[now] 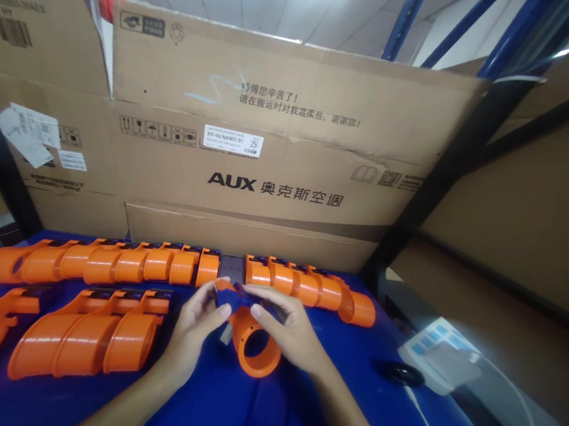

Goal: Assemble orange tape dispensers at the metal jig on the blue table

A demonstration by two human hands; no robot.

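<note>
An orange plastic tape dispenser [253, 342] with a round core opening is held over the blue table [230, 405] by both hands. My left hand [195, 327] grips its left side near the top, thumb pressed to the upper edge. My right hand [291, 332] covers its right side, fingers reaching over the top where a small dark blue part sits. A dark phone-like slab [231, 266] lies just behind the hands, in a gap in the far row.
Two rows of identical orange dispensers lie on the table: a long far row [127, 263] continuing right [318, 288], and a nearer group at left [92, 336]. Large cardboard boxes [280, 147] wall the back. A black ring [402, 373] and a white device [443, 357] lie right.
</note>
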